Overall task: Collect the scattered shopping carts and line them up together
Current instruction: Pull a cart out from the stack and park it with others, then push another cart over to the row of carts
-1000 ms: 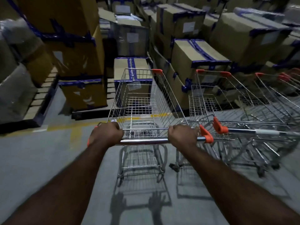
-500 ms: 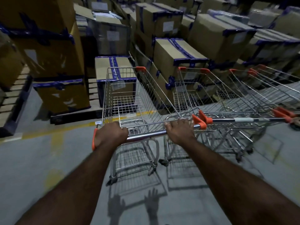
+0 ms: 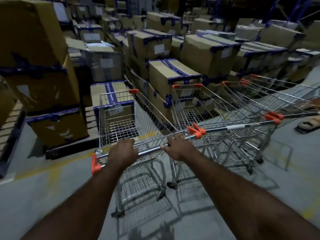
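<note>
a grey concrete floor (image 3: pixel 43 196) with a yellow painted line (image 3: pixel 53 170) is stretching under stacks of blue-taped cardboard boxes (image 3: pixel 166 75), with a wooden pallet (image 3: pixel 12 118) at the left edge. both arms are reaching forward. the left hand (image 3: pixel 123 151) is gripping the handle bar (image 3: pixel 150 149) of a wire shopping cart (image 3: pixel 121 118) near its orange end cap (image 3: pixel 95 165), fingers curled over the top. the right hand (image 3: pixel 176 146) is clasping the same bar toward its right end. the cart is standing straight ahead of the hands, its right handle end lying just beside a row of carts (image 3: pixel 216 108) on the right.
</note>
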